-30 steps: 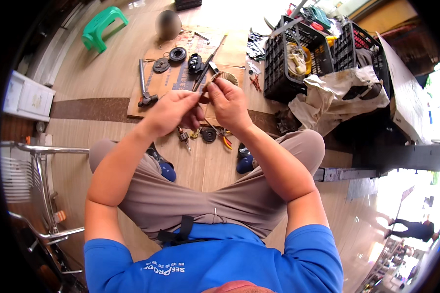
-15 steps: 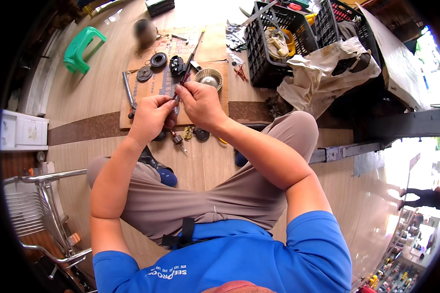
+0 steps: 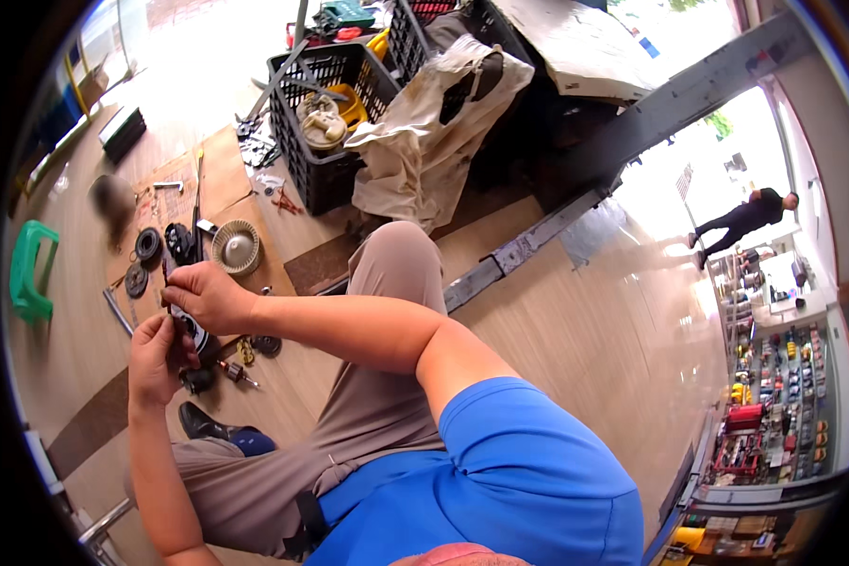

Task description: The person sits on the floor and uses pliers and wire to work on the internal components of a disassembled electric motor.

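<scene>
My left hand (image 3: pixel 154 363) and my right hand (image 3: pixel 215 298) come close together over the floor. Each has its thumb and fingers pinched on a thin dark piece between them, too small to make out. Beyond my right hand lie a black part (image 3: pixel 180 243) and a pale finned fan wheel (image 3: pixel 236 247). A black ring (image 3: pixel 148 243) and a dark round disc (image 3: pixel 136 279) sit to their left. Nearer me, below the right wrist, are a motor armature (image 3: pixel 235 372), a brass-coloured part (image 3: pixel 245 351) and a round black part (image 3: pixel 267 345).
Flattened cardboard (image 3: pixel 219 165) lies under many of the parts. A black crate (image 3: pixel 335 123) and a soiled white cloth (image 3: pixel 443 132) stand beyond my right knee. At left is a green stool (image 3: pixel 33 274); a metal beam (image 3: pixel 670 104) crosses at right, with a person (image 3: pixel 750 217) beyond.
The view has swung to the right, so the floor parts and my hands appear farther left. Both hands stay pinched close together. Shelves and the standing person show more fully.
</scene>
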The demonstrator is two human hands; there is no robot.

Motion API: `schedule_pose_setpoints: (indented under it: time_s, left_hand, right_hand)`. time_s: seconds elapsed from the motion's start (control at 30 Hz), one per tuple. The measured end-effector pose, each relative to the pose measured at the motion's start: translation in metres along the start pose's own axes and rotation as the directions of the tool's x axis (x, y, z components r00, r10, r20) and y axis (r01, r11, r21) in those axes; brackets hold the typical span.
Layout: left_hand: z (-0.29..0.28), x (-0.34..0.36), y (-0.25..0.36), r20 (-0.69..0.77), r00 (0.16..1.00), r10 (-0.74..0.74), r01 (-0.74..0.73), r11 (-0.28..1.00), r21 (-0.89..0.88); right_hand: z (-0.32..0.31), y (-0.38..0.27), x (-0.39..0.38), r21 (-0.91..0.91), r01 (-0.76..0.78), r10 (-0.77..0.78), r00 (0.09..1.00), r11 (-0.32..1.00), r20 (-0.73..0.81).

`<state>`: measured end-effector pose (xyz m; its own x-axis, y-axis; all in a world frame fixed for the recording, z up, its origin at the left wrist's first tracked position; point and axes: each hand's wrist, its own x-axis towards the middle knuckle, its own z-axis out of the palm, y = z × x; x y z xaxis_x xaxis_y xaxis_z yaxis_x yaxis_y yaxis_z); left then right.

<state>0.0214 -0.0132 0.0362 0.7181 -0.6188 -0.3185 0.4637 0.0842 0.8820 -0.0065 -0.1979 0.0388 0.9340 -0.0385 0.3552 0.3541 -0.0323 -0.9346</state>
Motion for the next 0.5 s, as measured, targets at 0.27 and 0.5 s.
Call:
schedule_pose_setpoints:
  time_s: [0.27,0.5]
  left_hand:
    - [0.008,0.002,-0.005,-0.191,0.904,0.382,-0.094,0.614,0.784]
    - [0.008,0.004,-0.011,-0.028,0.842,0.538,-0.251,0.437,0.864]
  right_hand:
    - [0.012,0.007,-0.007,-0.287,-0.069,0.04,0.993,0.956,-0.108]
    - [0.005,0.006,-0.001,-0.251,-0.125,0.101,0.989,0.96,-0.106]
